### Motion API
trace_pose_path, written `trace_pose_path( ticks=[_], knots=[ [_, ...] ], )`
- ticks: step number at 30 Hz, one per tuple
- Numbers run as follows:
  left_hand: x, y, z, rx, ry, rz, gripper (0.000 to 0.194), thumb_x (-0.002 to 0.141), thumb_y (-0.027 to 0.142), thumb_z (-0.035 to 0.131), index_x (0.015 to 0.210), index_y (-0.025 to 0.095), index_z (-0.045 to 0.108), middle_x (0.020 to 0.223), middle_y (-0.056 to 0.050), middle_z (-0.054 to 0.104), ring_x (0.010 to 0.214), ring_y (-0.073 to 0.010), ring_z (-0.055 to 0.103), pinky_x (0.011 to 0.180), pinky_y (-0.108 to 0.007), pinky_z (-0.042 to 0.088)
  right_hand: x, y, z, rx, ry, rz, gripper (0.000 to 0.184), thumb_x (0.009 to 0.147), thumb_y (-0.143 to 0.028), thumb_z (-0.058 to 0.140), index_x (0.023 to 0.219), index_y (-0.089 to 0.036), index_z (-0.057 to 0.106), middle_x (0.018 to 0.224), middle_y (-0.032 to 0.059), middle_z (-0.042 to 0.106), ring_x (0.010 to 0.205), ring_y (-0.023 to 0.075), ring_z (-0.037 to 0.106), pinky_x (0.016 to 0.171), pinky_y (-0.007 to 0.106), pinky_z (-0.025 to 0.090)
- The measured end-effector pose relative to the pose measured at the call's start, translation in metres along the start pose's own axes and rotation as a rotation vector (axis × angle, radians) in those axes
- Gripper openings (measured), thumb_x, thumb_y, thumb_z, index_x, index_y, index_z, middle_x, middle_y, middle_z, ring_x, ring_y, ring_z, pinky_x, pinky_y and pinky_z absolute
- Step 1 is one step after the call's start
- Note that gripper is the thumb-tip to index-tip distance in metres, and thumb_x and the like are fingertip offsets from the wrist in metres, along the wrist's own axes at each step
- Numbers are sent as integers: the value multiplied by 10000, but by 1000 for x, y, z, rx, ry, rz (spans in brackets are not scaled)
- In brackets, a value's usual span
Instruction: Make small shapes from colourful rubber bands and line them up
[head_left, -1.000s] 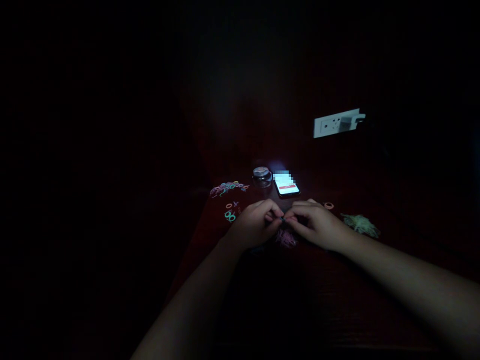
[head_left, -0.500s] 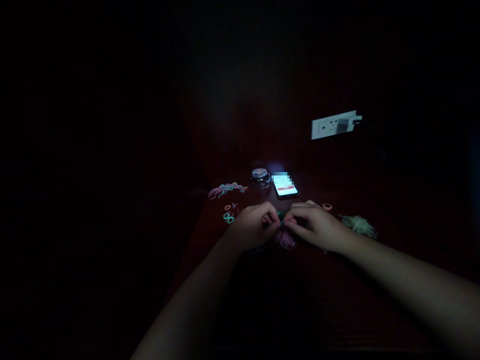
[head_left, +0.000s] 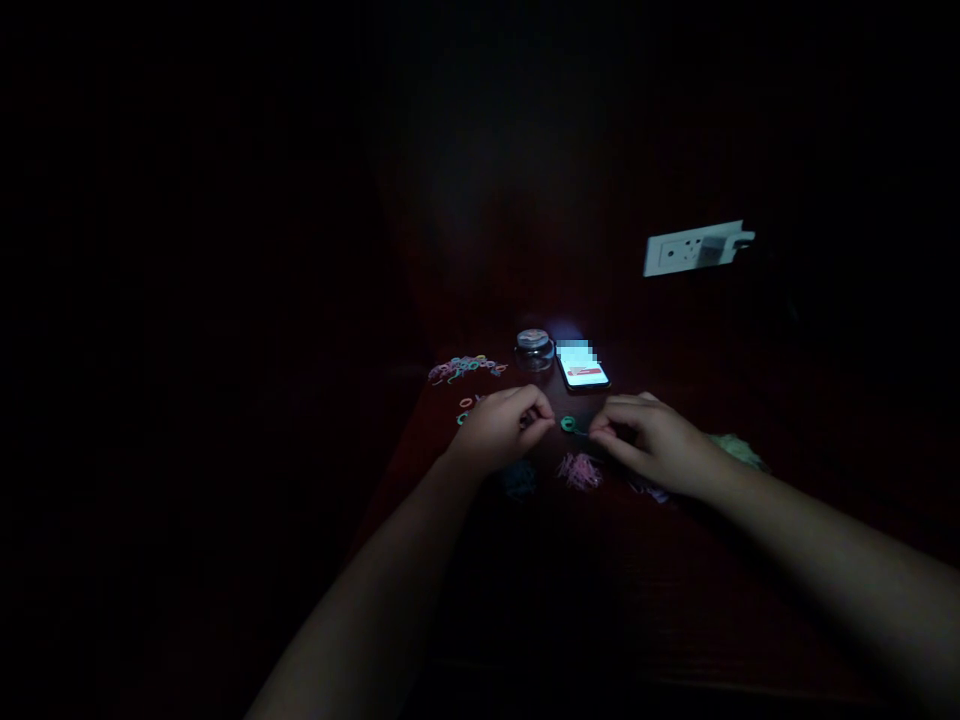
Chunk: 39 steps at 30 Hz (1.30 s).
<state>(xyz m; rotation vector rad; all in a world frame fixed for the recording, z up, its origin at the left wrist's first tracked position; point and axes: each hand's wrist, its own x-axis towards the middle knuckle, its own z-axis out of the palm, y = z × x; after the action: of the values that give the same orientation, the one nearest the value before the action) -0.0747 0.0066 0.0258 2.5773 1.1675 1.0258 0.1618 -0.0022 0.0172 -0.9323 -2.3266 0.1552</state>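
Note:
A small green ring [head_left: 568,425], like a little elastic hair band, lies between my hands with a thin strand trailing from it to the right. The strand reaches the fingertips of my right hand [head_left: 651,440], whose thumb and finger pinch its end. To the left of the ring, my left hand [head_left: 501,425] is closed in a pinch. Whatever its fingertips hold, if anything, is too small and dark to make out. Below the ring sits a pile of pink strands [head_left: 580,470], with a dark bluish pile [head_left: 519,478] to its left.
Several colourful bands form a heap [head_left: 466,368] at the far left of the dark red table [head_left: 420,440]. Behind my hands stand a lidded clear jar [head_left: 534,352] and a lit phone [head_left: 583,366]. Pale strands [head_left: 736,450] lie beyond my right wrist. A wall socket [head_left: 694,250] holds a plug.
My hands have drawn apart from where their fingertips met. The green ring and its strand now show in the gap. The view has shifted slightly left.

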Motion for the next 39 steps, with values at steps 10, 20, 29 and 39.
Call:
trace_pose_path(
  ticks=[10, 20, 29, 39],
  knots=[
    [-9, -26, -15, -93, 131, -185, 96, 792, 241, 681, 799, 175, 611, 787, -2, 697, 716, -119, 650, 676, -223, 511, 9, -31, 12, -57, -132, -140, 122, 890, -256, 542, 847, -207, 645, 825, 42, 662, 810, 195, 587, 765, 340, 349],
    [-16, -37, -20, -222, 82, -213, 153, 757, 264, 700, 773, 144, 607, 697, -10, 647, 635, -100, 604, 608, -209, 493, 29, -54, 34, -71, -202, -145, 109, 870, -272, 576, 847, -204, 657, 844, 32, 680, 835, 195, 604, 761, 333, 322],
    [-18, -30, -26, -349, -192, -352, 210, 717, 282, 722, 740, 137, 573, 545, 59, 495, 468, -41, 408, 435, -151, 282, 18, -23, 17, -40, -46, -48, 181, 884, -251, 496, 782, -184, 629, 717, 19, 642, 693, 166, 574, 752, 332, 346],
    [-20, -23, -28, -546, -389, -398, 297, 638, 289, 793, 752, 132, 568, 599, 38, 571, 512, -53, 504, 495, -162, 373, 18, -25, 27, -26, -79, -7, 148, 848, -225, 527, 731, -196, 613, 651, -16, 607, 612, 130, 522, 719, 317, 322]
  ],
)
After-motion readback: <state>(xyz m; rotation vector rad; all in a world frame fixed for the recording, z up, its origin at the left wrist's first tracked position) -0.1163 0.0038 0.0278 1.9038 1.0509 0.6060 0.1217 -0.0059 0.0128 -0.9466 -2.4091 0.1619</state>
